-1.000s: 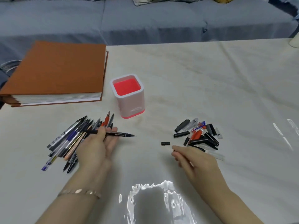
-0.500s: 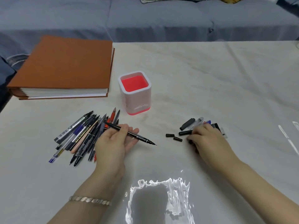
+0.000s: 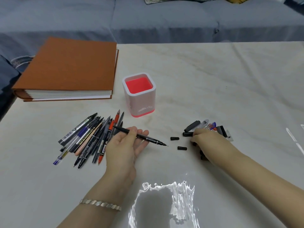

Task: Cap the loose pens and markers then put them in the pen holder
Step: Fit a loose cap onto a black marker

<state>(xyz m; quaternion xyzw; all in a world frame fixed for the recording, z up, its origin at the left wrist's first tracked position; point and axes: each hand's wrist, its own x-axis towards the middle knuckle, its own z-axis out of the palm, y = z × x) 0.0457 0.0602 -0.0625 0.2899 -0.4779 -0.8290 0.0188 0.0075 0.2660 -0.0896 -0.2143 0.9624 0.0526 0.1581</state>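
Nearest, my left hand (image 3: 125,146) lies palm up, thumb pinching an uncapped black pen (image 3: 144,138) whose tip points toward my right hand (image 3: 209,143). That hand rests knuckles up on the pile of caps (image 3: 218,129); I cannot tell whether it grips one. Two small black caps (image 3: 174,138) lie between my hands. Loose pens (image 3: 88,139) are heaped just left of my left hand. Beyond it stands the pink pen holder (image 3: 139,102), an orange album (image 3: 69,66) farther left.

Soft, even, rather cool light falls on the worktop (image 3: 213,76), and shadows are faint and diffuse. A rippled white glare patch (image 3: 164,195) sits near its front edge, with thin bright streaks (image 3: 294,140) at the right. The wide lens bows the picture's edges. The sofa (image 3: 164,18) behind looks slightly soft.
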